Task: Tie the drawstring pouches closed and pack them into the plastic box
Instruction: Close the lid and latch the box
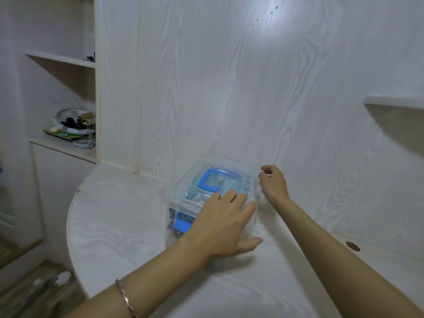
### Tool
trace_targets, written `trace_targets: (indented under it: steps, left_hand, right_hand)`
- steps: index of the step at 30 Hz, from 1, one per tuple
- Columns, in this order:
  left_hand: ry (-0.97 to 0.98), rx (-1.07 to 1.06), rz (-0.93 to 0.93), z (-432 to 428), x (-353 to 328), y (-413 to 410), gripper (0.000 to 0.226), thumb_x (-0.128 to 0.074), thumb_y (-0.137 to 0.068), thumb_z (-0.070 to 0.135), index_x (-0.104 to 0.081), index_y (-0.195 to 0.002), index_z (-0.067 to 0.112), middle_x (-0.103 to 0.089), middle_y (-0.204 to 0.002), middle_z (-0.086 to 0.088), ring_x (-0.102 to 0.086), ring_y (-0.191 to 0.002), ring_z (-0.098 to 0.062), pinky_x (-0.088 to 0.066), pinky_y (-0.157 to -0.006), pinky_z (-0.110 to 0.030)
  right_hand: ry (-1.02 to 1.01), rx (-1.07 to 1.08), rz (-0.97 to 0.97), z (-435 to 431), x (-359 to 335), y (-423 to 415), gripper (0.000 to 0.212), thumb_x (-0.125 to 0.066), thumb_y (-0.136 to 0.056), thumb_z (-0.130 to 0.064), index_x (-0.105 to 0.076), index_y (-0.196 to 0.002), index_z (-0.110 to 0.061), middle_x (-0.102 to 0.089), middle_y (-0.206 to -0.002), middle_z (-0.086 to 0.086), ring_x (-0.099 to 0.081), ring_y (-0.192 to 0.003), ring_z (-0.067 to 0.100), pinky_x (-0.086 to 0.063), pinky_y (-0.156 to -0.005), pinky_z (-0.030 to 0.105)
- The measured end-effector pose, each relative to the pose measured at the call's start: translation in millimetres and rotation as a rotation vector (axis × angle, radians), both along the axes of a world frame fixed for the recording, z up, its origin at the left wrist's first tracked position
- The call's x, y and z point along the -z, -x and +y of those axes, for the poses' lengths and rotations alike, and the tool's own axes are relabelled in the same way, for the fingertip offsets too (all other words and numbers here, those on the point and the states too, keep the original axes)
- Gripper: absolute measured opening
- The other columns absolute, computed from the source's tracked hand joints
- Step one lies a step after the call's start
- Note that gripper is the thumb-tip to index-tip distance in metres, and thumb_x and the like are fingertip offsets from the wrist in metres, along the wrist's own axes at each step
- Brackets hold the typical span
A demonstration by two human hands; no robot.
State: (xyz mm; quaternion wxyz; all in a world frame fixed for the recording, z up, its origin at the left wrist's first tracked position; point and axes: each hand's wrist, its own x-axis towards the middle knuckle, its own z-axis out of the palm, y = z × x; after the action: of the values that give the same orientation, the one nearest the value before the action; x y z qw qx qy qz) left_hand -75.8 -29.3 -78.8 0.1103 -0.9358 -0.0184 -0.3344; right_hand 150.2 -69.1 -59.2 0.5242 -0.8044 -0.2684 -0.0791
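Left hand [221,222] flat on lidded plastic box [183,188]

One plastic box [197,177] is seen on one table [126,214], with one blue handle [207,185] on its lid and one blue latch [181,224] on its near side; the pouches [174,213] inside are too blurred to be counted. Two hands are counted at the box, the left hand [226,226] and the right hand [273,182], and one bracelet [126,297] is worn on the left wrist. Left of the box two shelves [64,57] are seen, and right of it one shelf [394,102] and one round hole [352,246].
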Motion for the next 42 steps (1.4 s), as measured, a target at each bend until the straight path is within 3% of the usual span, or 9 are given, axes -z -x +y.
trace_targets:
  steps: [5, 13, 19, 26, 29, 32, 37, 39, 42]
  left_hand:
    - [0.194, -0.123, 0.094, 6, -7, -1, 0.067, -0.013, -0.085, 0.068, -0.051, -0.118, 0.024, -0.058, -0.107, 0.003, -0.045, -0.098, -0.020, -0.045, -0.076, -0.037]
    - [0.421, -0.116, 0.160, 10, -14, -4, 0.059, -0.019, -0.090, 0.068, -0.049, -0.130, 0.037, -0.060, -0.118, 0.010, -0.040, -0.113, -0.014, -0.029, -0.100, -0.038]
    - [0.486, -0.003, 0.077, 26, -9, 0, 0.050, -0.018, -0.091, 0.047, -0.042, -0.136, 0.043, -0.060, -0.117, 0.017, -0.046, -0.109, -0.008, -0.027, -0.104, -0.033]
    - [0.718, 0.126, -0.108, 50, 3, 2, 0.082, -0.038, -0.075, 0.020, -0.009, -0.150, 0.036, -0.032, -0.148, 0.012, -0.017, -0.141, -0.007, 0.007, -0.118, -0.031]
    - [1.037, -0.020, -0.285, 59, 10, -9, 0.087, -0.053, -0.081, 0.030, -0.001, -0.151, 0.033, -0.006, -0.160, 0.004, 0.001, -0.147, -0.013, 0.002, -0.120, -0.040]
    - [1.153, -0.213, -0.379, 54, 6, -24, 0.102, -0.074, -0.079, 0.032, -0.004, -0.153, 0.025, -0.009, -0.160, -0.009, -0.008, -0.147, -0.025, -0.011, -0.119, -0.045]
    - [1.656, -0.085, -0.238, 25, -6, -54, 0.093, -0.072, -0.083, 0.030, -0.011, -0.152, 0.013, -0.025, -0.155, -0.014, -0.038, -0.134, -0.033, -0.040, -0.104, -0.043]
    - [1.745, -0.055, -0.183, 13, -5, -61, 0.084, -0.068, -0.087, 0.029, -0.018, -0.151, 0.009, -0.031, -0.152, -0.015, -0.046, -0.127, -0.034, -0.047, -0.095, -0.042]
    - [1.734, -0.045, -0.234, -1, -2, -67, 0.079, -0.068, -0.086, 0.024, -0.025, -0.150, 0.007, -0.036, -0.150, -0.015, -0.045, -0.128, -0.033, -0.040, -0.105, -0.048]
  right_hand:
    - [0.054, -0.092, 0.041, 14, 3, -5, 0.042, -0.051, -0.095, -0.020, -0.050, -0.136, -0.011, -0.051, -0.139, 0.007, -0.050, -0.123, 0.023, -0.036, -0.093, 0.026]
    - [0.244, -0.257, 0.128, 34, -3, -21, 0.052, -0.049, -0.094, -0.012, -0.042, -0.145, -0.006, -0.041, -0.151, 0.008, -0.040, -0.137, 0.025, -0.028, -0.113, 0.033]
    - [0.138, -0.125, 0.118, 21, -1, -32, 0.033, -0.058, -0.084, -0.009, -0.065, -0.116, -0.002, -0.066, -0.110, 0.009, -0.060, -0.103, 0.024, -0.045, -0.085, 0.028]
    - [-0.018, 0.098, 0.058, -62, 7, -10, 0.031, -0.066, -0.084, -0.019, -0.068, -0.112, -0.006, -0.069, -0.107, 0.005, -0.062, -0.090, 0.015, -0.044, -0.075, 0.024]
    - [-0.090, 0.180, 0.089, -107, 18, 9, 0.032, -0.065, -0.082, -0.026, -0.056, -0.109, -0.012, -0.060, -0.106, 0.004, -0.059, -0.095, 0.020, -0.042, -0.066, 0.024]
    - [-0.168, 0.266, 0.154, -154, 27, 29, 0.043, -0.067, -0.083, -0.024, -0.045, -0.117, -0.012, -0.049, -0.118, 0.006, -0.052, -0.100, 0.022, -0.038, -0.063, 0.021]
    - [-0.325, 0.260, 0.325, -210, 32, 58, 0.101, -0.072, -0.078, -0.023, -0.005, -0.154, -0.021, -0.027, -0.154, 0.009, -0.042, -0.128, 0.026, -0.043, -0.100, 0.037]
    - [-0.391, 0.246, 0.341, -223, 33, 71, 0.097, -0.068, -0.084, -0.015, -0.002, -0.155, -0.027, -0.032, -0.148, 0.007, -0.048, -0.110, 0.021, -0.048, -0.080, 0.028]
    - [-0.458, 0.247, 0.306, -236, 35, 84, 0.090, -0.063, -0.087, -0.012, -0.006, -0.154, -0.032, -0.032, -0.133, -0.006, -0.050, -0.092, 0.011, -0.039, -0.056, 0.012]
